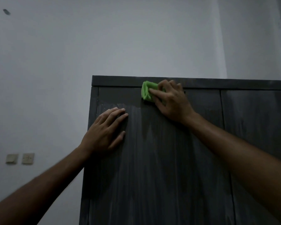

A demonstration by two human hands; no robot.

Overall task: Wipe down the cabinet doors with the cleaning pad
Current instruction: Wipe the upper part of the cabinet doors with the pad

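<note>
Dim room, pale wall behind a dark cabinet. Right hand pinches the green cleaning pad against the door's top edge; left hand rests spread flat. The pad looks soft and light, best gripped across its folded middle.

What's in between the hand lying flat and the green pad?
Only bare dark cabinet door, streaked pale in places. In the head view nothing else sits between the left hand, flat on the door, and the green cleaning pad under the right hand.
</note>
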